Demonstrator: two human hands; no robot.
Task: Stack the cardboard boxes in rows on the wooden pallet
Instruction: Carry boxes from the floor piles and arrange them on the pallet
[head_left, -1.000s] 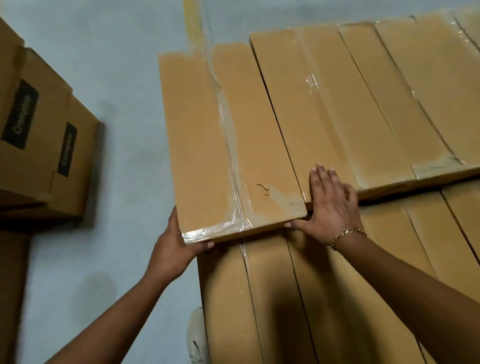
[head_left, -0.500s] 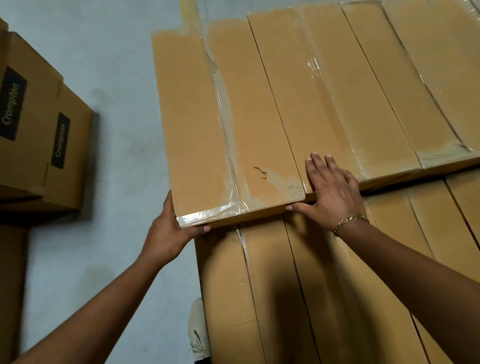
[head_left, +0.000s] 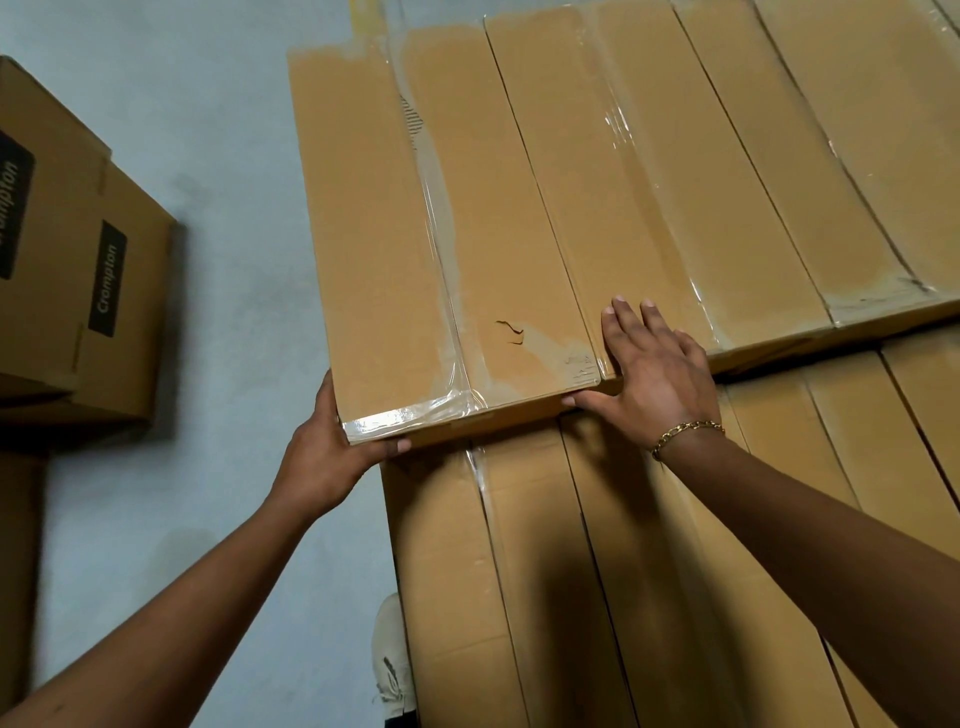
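Cardboard box (head_left: 395, 218), long and taped, lies at the left edge of the lower layer (head_left: 519, 545), overhanging it slightly; the left hand (head_left: 332, 457) grasps its near left corner, thumb on the end face, probably to nudge it square; the right hand (head_left: 654, 374) lies flat, fingers straight, across the seam with the neighbouring box (head_left: 675, 182), thumb against the near end, likely closing the gap.

Bracelet (head_left: 687, 432) and shoe (head_left: 390, 656) on my feed now.
Gold chain links circle the wrist behind the right hand (head_left: 657, 371); left forearm (head_left: 171, 613) and right forearm (head_left: 831, 530) are bare, and I can see the shoe is off-white, laced.
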